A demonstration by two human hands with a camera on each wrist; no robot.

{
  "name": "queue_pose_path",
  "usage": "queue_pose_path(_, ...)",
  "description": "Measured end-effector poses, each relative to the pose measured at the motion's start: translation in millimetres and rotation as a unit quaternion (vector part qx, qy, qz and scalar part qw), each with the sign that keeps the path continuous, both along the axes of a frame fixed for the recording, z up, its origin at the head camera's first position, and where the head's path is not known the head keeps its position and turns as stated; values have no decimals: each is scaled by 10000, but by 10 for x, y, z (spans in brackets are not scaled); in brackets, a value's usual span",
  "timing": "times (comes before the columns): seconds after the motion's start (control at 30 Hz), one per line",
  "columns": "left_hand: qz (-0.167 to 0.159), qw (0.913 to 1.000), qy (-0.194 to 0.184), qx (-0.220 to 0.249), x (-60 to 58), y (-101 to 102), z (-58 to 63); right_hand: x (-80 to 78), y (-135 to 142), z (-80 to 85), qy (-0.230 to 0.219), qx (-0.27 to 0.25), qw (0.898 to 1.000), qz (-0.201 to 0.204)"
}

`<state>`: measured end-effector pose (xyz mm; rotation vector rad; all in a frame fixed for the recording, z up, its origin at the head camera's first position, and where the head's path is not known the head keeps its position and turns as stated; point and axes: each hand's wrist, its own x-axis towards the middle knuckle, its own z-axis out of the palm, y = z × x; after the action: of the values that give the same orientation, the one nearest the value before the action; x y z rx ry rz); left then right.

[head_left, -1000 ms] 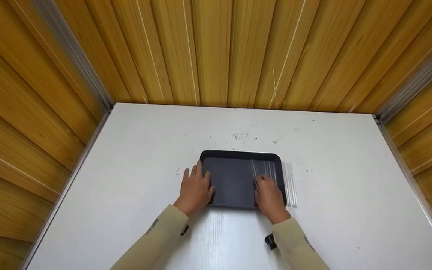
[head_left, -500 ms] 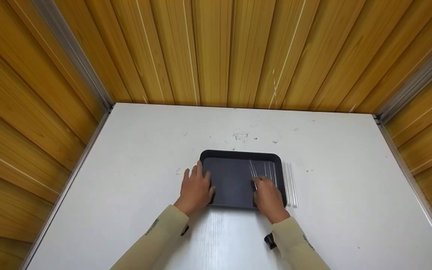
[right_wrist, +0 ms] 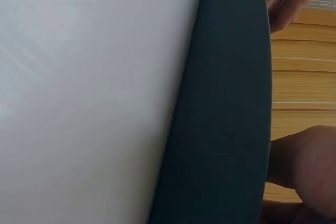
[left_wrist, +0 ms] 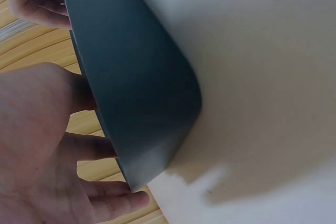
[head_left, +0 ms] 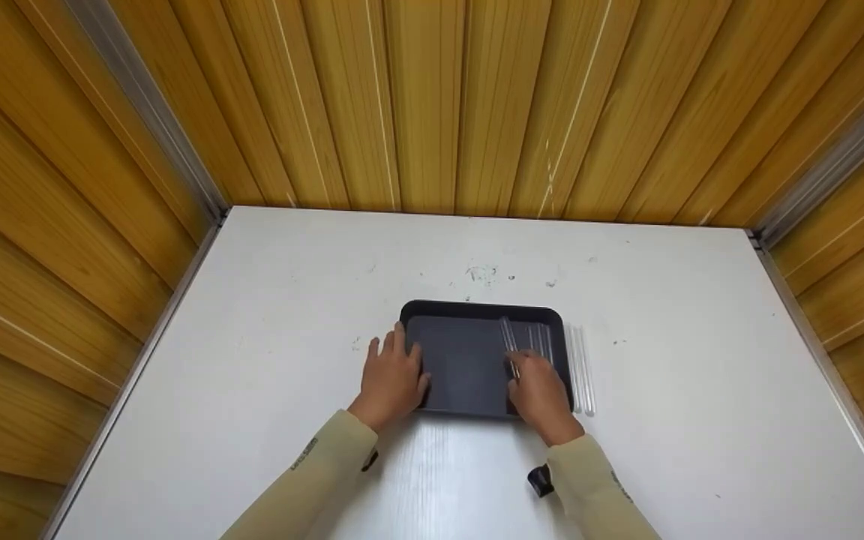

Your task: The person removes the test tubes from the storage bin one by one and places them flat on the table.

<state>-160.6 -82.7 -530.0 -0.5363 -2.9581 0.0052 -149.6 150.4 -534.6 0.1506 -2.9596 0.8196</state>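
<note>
A dark shallow tray [head_left: 462, 360] sits on the white table. My left hand [head_left: 391, 379] rests over its left rim, fingers spread, the thumb on the inner side. In the left wrist view the left hand's fingers [left_wrist: 86, 148] reach straight across the tray's edge [left_wrist: 131, 77]. Inside the tray at the right, my right hand [head_left: 541, 394] pinches a slim clear tube [head_left: 507, 334], which slants away from the hand; its near end is hidden. Several similar clear tubes [head_left: 541, 337] lie beside it, partly covered by that hand. The tray wall [right_wrist: 226, 87] hides the right fingertips in the right wrist view.
More clear tubes [head_left: 582, 367] lie on the table along the tray's right outer side. Small dark marks [head_left: 482, 275] spot the white tabletop [head_left: 312, 285] behind the tray. Wood-patterned walls [head_left: 432, 112] enclose the table's back and sides.
The clear tube in my right hand has swung a little left and then back, and its far end now shows more plainly. My left hand and the tray have stayed put.
</note>
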Motion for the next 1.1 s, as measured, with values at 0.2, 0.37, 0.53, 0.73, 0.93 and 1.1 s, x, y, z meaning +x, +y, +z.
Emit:
queue_pose_path(0.2,-13,10000,5,-27,-7,-2,-4,3,6,30,-111,-129,9999,-15)
queue_pose_path(0.37,17,9999,-107,46,-10,5,-1,4,35,53,-100,-303,9995,-36)
queue_pose_path(0.53,21,9999,-152,10,-4,13,11,5,70,84,-82,-585,9982,-64)
queue_pose_path(0.73,-12,10000,-50,-29,-7,18,13,4,117,115,-85,-710,9974,-72)
queue_pose_path(0.93,8,10000,-68,-37,4,13,12,30,162,160,21,-746,9971,-150)
queue_pose_path(1.1,44,9998,-175,-68,2,11,-6,51,206,194,-80,-837,9960,-298)
